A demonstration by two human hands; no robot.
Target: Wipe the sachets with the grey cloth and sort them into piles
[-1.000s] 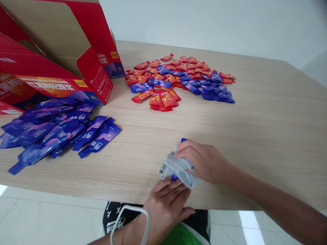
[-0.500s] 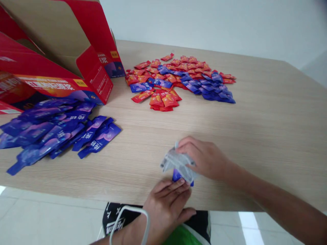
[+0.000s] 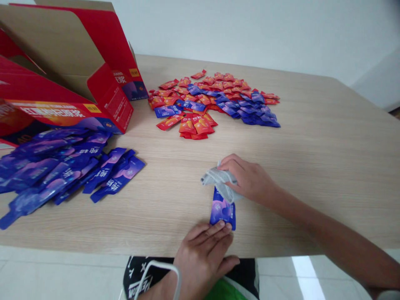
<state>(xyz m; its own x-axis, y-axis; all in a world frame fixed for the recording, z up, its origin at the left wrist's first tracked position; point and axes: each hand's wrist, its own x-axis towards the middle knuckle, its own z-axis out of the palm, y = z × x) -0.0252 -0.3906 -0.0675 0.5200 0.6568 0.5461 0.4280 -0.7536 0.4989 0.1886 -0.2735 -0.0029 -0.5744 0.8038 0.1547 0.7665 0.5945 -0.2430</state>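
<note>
A blue-purple sachet (image 3: 221, 210) lies flat on the table near its front edge. My left hand (image 3: 203, 254) rests palm down, its outstretched fingertips pressing on the sachet's near end. In my right hand (image 3: 248, 177) is a bunched grey cloth (image 3: 217, 178), gripped between thumb and fingers. The cloth covers part of the sachet's far end. To the left, a heap of similar blue-purple sachets (image 3: 59, 166) lies in front of a red box.
Two red cardboard boxes (image 3: 114, 102) stand at the left, the nearer one with raised flaps. Small red-orange packets (image 3: 196, 125) and blue packets (image 3: 258, 110) spread across the back of the wooden table (image 3: 312, 166). A white wall rises behind.
My right hand has moved the cloth away from my left hand, toward the sachet's far end, uncovering more of the sachet. My left hand stays at the near end. The view has shifted slightly.
</note>
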